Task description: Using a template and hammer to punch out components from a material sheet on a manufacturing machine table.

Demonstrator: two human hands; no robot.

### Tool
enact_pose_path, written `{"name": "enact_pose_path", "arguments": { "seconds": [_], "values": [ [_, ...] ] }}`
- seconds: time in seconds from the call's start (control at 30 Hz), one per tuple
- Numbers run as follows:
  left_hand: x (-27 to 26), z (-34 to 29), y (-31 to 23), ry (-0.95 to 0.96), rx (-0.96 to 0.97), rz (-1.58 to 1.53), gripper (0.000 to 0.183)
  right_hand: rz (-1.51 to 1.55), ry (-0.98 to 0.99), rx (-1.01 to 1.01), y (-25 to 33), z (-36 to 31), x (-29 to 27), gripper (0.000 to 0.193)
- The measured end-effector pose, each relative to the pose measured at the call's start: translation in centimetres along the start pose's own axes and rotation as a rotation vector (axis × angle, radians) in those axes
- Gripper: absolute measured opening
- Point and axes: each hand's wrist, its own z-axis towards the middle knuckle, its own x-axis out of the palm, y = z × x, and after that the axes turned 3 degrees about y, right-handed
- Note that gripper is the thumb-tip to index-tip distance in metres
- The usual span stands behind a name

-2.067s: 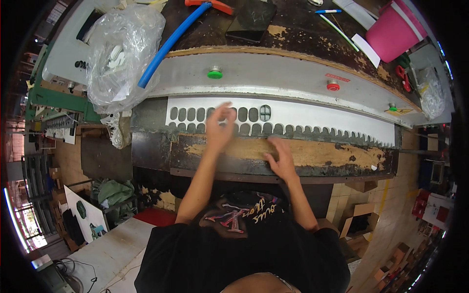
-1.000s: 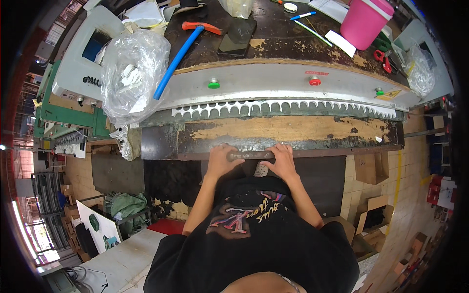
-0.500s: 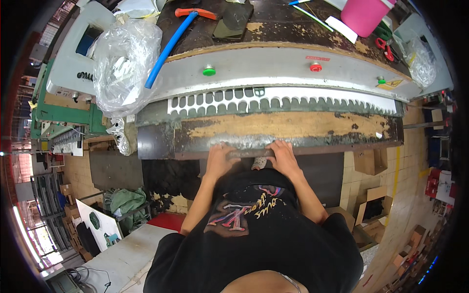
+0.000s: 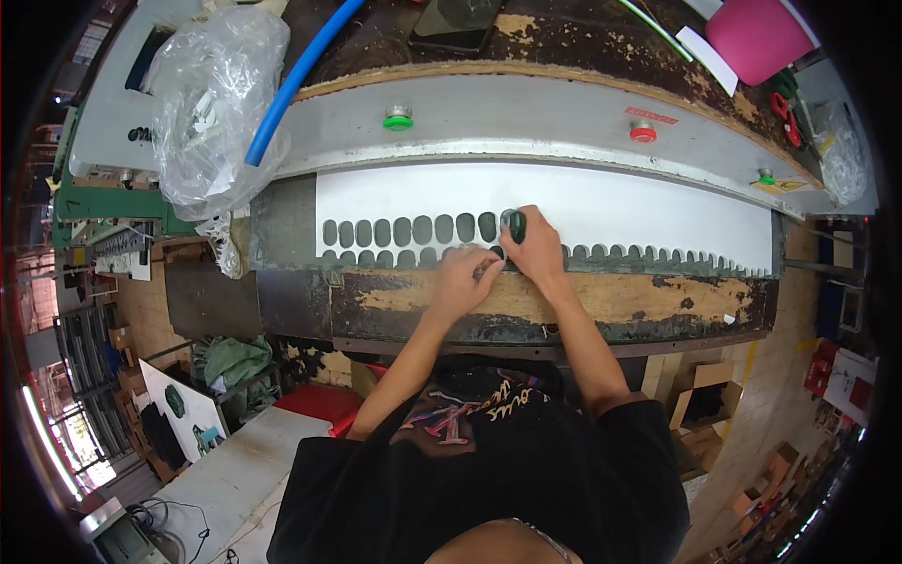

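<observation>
A long white sheet (image 4: pixel 639 216) with a row of oval cut-outs and a scalloped near edge lies on the dark press bed (image 4: pixel 282 202). My right hand (image 4: pixel 536 246) grips a small green oval cutting die (image 4: pixel 514 226) over the sheet, at the right end of the row of holes. Just left of it, my left hand (image 4: pixel 465 280) rests at the sheet's near edge with its fingers curled together. What those fingers hold, if anything, is hidden.
Behind the sheet runs a grey machine beam (image 4: pixel 526 117) with a green button (image 4: pixel 397 119) and a red button (image 4: pixel 643 132). A clear plastic bag (image 4: pixel 216 113), a blue-handled hammer (image 4: pixel 301 85), a dark phone (image 4: pixel 456 21) and a pink bucket (image 4: pixel 759 39) surround it. The worn wooden front ledge (image 4: pixel 564 303) lies nearest me.
Both hands have moved from the ledge's front edge up to the sheet, and the right now grips the die. More of the white sheet shows, nearer to me. The view has shifted.
</observation>
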Motion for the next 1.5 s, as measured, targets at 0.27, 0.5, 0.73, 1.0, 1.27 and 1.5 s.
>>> {"name": "enact_pose_path", "arguments": {
  "seconds": [0.27, 0.5, 0.73, 1.0, 1.27, 1.5],
  "values": [
    [3.0, 2.9, 0.6, -0.150, -0.051, 0.163, 0.012, 1.178, -0.362, 0.244, -4.6, -5.8, 1.3, 0.039],
    [3.7, 5.8, -0.7, 0.129, -0.113, 0.881, 0.028, 1.391, -0.290, 0.244, -3.1, -8.7, 0.1, 0.042],
    [1.9, 10.2, -1.1, 0.541, -0.003, 1.122, 0.016, 1.310, -0.241, 0.271, -3.8, -10.6, 1.3, 0.037],
    [-0.4, 11.4, 1.2, 0.549, 0.269, 0.627, 0.005, 1.395, -0.247, 0.207, -5.1, -12.0, 0.6, 0.027],
    [-0.2, 4.5, -4.0, -0.104, -0.185, -0.141, 0.013, 1.345, -0.187, 0.145, -3.1, -10.1, 0.4, 0.018],
    [3.6, 0.7, -5.2, -0.483, -0.319, -0.371, 0.019, 1.207, -0.043, 0.136, 4.0, -6.1, 2.4, 0.022]
  ]
}}
